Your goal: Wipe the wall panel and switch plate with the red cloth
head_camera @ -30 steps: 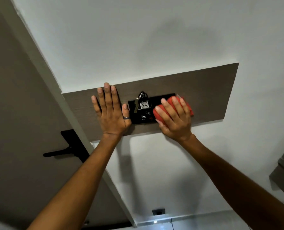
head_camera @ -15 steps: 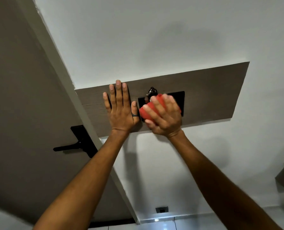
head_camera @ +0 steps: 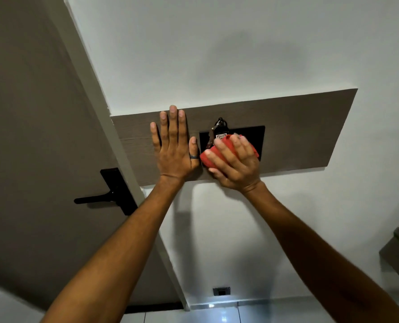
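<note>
There is one view only, from a wide-angle camera on the person's head, close to the wall and facing it squarely at arm's reach. The wall panel (head_camera: pixel 298 131) crosses the middle of the picture, with the door (head_camera: pixel 35 136) along the left edge and the floor tiles (head_camera: pixel 217 315) at the bottom edge. Both forearms come in from the lower corners. Straight lines bend toward the edges, as the wide lens makes them.

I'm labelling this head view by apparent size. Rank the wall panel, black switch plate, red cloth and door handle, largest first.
1. wall panel
2. black switch plate, partly covered
3. door handle and red cloth: unsure, since the right hand hides much of the cloth.
</note>
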Available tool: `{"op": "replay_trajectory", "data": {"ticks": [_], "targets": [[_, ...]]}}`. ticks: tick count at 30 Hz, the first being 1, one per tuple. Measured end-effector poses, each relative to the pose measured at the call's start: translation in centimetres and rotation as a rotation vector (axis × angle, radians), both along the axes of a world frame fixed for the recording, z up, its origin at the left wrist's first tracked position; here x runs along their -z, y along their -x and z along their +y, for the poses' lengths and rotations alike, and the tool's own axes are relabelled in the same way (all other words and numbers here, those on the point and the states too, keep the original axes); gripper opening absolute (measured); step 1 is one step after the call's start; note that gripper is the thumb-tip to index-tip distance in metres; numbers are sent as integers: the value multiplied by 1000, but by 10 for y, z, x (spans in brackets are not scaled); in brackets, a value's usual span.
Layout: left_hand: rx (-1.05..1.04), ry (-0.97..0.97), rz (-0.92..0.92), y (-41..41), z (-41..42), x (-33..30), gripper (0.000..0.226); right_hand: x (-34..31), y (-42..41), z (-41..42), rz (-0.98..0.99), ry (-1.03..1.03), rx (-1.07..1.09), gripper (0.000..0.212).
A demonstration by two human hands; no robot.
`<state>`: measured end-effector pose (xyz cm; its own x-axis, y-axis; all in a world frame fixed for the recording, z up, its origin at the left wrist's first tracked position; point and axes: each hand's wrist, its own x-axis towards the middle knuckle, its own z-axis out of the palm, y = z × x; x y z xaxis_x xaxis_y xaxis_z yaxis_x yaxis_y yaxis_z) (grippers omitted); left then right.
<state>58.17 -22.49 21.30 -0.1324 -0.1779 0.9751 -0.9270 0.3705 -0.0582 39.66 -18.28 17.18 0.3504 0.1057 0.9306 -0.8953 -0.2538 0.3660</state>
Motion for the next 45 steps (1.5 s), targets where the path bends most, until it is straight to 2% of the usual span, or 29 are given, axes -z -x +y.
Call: {"op": "replay_trajectory", "data": {"ticks": [3,4,6,7,8,11,12,15,16,19,20,23,24,25,27,29,33,39,45], "targets": [[5,11,13,0,-1,-1,65,2,-25,6,-340,-71,21,44],[12,13,4,0,0,-1,65,6,-33,6,-322,-36,30,43],[3,18,-7,1,2,0,65,2,-18,3,-55,-12,-3,43],[-7,20,-9,1,1,0,64,-1,-7,3,6,-16,-19,43],[-13,16,-6,1,2,2,64,1,-4,3,-33,-22,-33,44],[0,9,8,2,2,-3,63,7,-45,0,-394,-53,33,41],[0,12,3,3,4,-4,63,9,-55,-1,-403,-49,42,40],[-7,23,-6,1,2,-2,63,4,-22,1,-100,-35,-15,42],[-10,24,-5,0,1,-1,63,3,-6,-1,-87,-23,-28,44],[-4,42,0,3,1,-3,63,8,-14,1,-384,-55,13,44],[-6,41,-2,2,1,-3,64,11,-23,-1,-397,-47,10,44],[-19,31,-5,-1,0,-1,63,18,0,2,-72,-48,-29,44],[-21,35,1,0,1,-1,63,18,17,3,-42,-49,-23,44],[-18,38,6,2,1,-1,63,19,28,6,-110,-75,-13,44],[-9,47,1,3,1,-2,63,18,34,13,-402,-136,6,42],[-22,42,-4,4,1,-2,63,2,24,9,-506,-115,21,43],[-18,42,8,1,0,-1,65,-35,14,-2,-386,-104,17,45],[-28,48,-1,5,0,4,66,18,39,20,-229,-145,54,42],[-23,57,8,4,-3,1,66,-31,25,1,-355,-118,1,43]]}}
